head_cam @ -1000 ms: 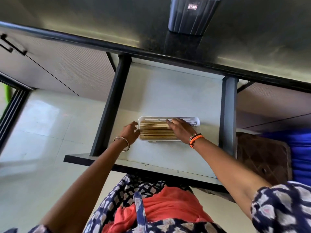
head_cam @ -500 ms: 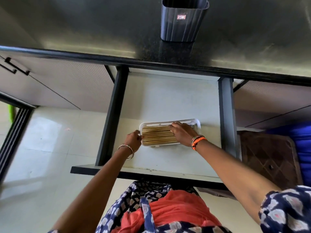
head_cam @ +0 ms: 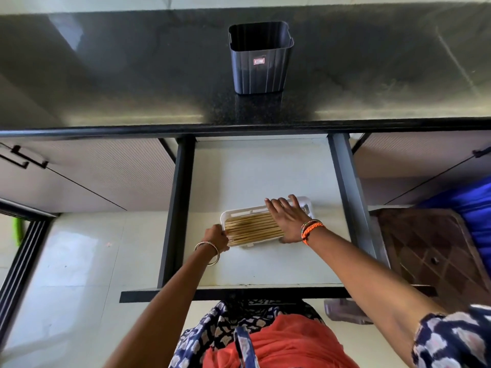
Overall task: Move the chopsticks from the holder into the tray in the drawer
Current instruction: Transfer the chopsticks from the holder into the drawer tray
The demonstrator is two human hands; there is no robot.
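Observation:
Several wooden chopsticks (head_cam: pixel 252 228) lie side by side in a white tray (head_cam: pixel 239 211) on the floor of the open drawer (head_cam: pixel 255 171). My left hand (head_cam: pixel 216 236) grips the tray's left end. My right hand (head_cam: pixel 288 217) lies flat, fingers spread, over the right ends of the chopsticks and hides them. The dark ribbed holder (head_cam: pixel 259 58) stands on the black countertop (head_cam: pixel 132 75) behind the drawer; I see nothing sticking out of it.
Dark drawer sides (head_cam: pixel 179 208) and a dark front panel (head_cam: pixel 239 292) frame the drawer. Closed cabinet doors (head_cam: pixel 93 171) flank it. A brown wooden piece (head_cam: pixel 425 251) and blue cloth (head_cam: pixel 475 208) sit at the right. Pale floor tiles (head_cam: pixel 79 261) lie to the left.
The view has tilted up, so the whole holder now shows. My right hand has spread flat and slid right over the chopsticks. My left hand stays at the tray's left end.

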